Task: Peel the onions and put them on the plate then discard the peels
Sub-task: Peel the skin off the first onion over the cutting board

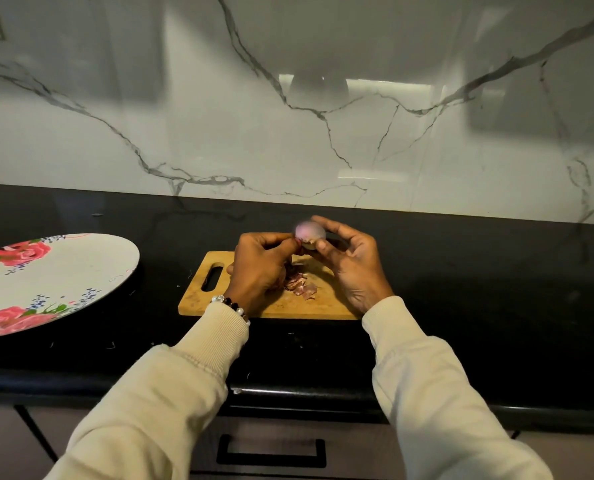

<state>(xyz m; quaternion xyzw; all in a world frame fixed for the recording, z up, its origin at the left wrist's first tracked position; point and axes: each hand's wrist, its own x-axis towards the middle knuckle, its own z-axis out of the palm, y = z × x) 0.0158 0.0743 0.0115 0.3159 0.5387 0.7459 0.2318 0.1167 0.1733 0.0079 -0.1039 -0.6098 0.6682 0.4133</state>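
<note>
Both forearms reach forward over the counter edge, hands raised together above the cutting board (198, 299). The right hand (352, 268) curls its fingers and thumb around the onion (310, 232). The left hand (259, 268) pinches at the onion's lower edge. Peels (300, 285) lie on the board; the plate (81, 271) sits well left.

The table (461, 289) is black stone, polished and faintly reflective, and behind it rises a glossy white marble wall (288, 133) with grey veins that mirrors the lights. The cutting board (198, 299) is pale wood with a matt, scuffed face. The plate (81, 271) looks smooth and glazed, painted with roses. The onion (310, 232) shows a smooth, slightly shiny pink surface; the peels (300, 284) look thin, dry and papery. The sleeves (427, 375) are cream ribbed knit cloth, and a bracelet (231, 306) carries shiny beads.
</note>
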